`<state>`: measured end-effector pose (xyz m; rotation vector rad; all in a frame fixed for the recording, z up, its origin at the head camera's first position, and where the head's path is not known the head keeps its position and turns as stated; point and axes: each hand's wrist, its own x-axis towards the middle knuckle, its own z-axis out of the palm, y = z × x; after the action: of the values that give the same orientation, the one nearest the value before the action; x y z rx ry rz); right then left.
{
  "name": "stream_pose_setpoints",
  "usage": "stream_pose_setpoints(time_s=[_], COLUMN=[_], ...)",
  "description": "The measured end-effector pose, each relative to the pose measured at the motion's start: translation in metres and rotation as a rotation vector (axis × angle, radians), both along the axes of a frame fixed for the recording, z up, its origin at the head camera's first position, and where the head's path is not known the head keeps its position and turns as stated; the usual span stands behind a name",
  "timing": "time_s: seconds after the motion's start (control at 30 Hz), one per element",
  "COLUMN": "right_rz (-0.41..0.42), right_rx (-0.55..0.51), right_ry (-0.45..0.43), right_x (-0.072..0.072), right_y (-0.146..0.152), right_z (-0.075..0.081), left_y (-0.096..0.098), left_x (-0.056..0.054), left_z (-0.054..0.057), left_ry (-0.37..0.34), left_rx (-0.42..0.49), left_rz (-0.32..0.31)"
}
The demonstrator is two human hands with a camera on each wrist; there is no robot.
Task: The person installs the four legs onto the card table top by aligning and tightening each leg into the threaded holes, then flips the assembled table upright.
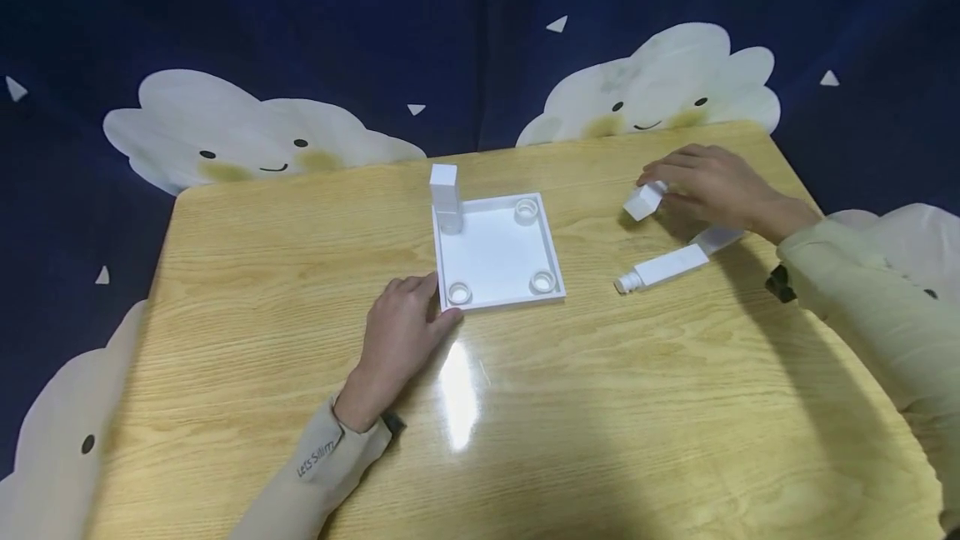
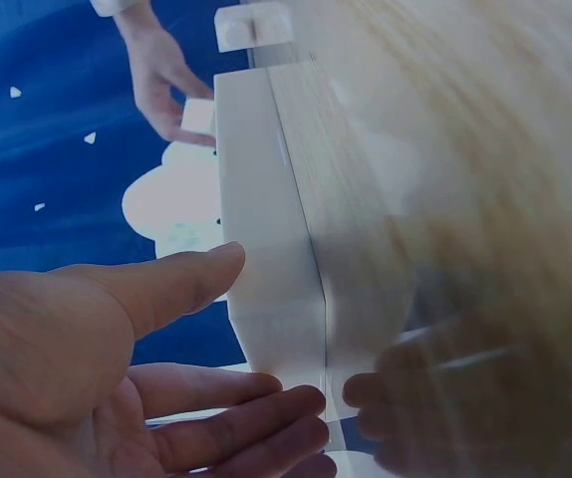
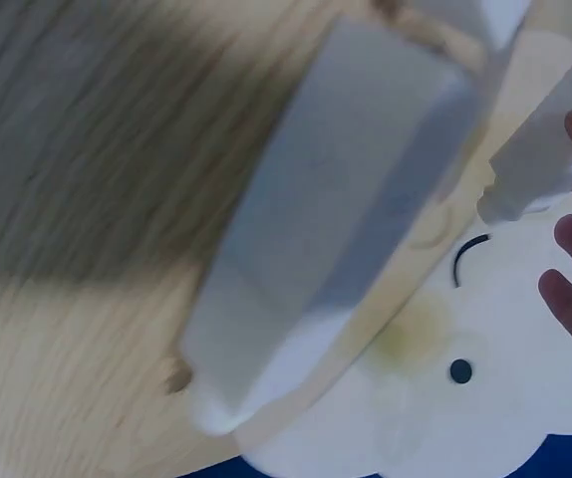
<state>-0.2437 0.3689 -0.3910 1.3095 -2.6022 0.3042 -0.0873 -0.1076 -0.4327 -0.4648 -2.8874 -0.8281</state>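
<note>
A white square tabletop [image 1: 495,257] of a small model table lies underside up, with a raised rim and round corner sockets. One white table leg [image 1: 445,190] stands upright at its far left corner. My left hand [image 1: 397,327] holds the near left corner, thumb on the front side and fingers along the left side. Off to the right, my right hand [image 1: 708,186] grips a second leg [image 1: 645,200] above the table, tilted. Its narrower end shows in the right wrist view, on the held leg [image 3: 550,149]. Below that hand lies another leg [image 1: 671,265] with a threaded end.
One more white leg [image 1: 717,237] lies behind the threaded one, partly hidden by the right wrist. The wooden table [image 1: 300,273] has a glossy surface with a bright reflection near the front. A dark blue curtain [image 1: 480,40] with clouds hangs right behind its far edge.
</note>
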Motion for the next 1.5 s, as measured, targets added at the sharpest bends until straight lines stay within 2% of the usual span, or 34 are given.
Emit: stream_pose_setpoints(time_s=[0.17,0.47,0.53,0.8,0.97,1.3,1.5], right_rz=[0.001,-0.138,-0.148,-0.136,-0.117,-0.124,-0.133], right_rx=[-0.070,-0.173,-0.190,-0.266,-0.361,-0.546,-0.592], right_ry=[-0.007,-0.084,-0.104,-0.160,-0.180,-0.328,-0.389], right_x=[0.002,0.004,0.004,0.005,0.002,0.003,0.004], right_y=[-0.016,-0.050,-0.059,-0.084,-0.097,-0.124,-0.136], right_z=[0.006,0.015,0.017,0.025,0.025,0.024,0.019], left_y=[0.000,0.000,0.000,0.000,0.000,0.000,0.000], left_x=[0.001,0.002,0.002,0.000,0.000,-0.001,-0.001], left_z=[-0.001,-0.001,-0.001,0.001,0.002,0.000,0.000], left_ry=[0.001,-0.023,-0.023,-0.026,-0.033,-0.025,-0.019], left_rx=[-0.001,-0.007,-0.012,-0.022,-0.025,-0.022,-0.026], left_rz=[-0.003,0.003,0.003,0.004,0.007,0.011,0.008])
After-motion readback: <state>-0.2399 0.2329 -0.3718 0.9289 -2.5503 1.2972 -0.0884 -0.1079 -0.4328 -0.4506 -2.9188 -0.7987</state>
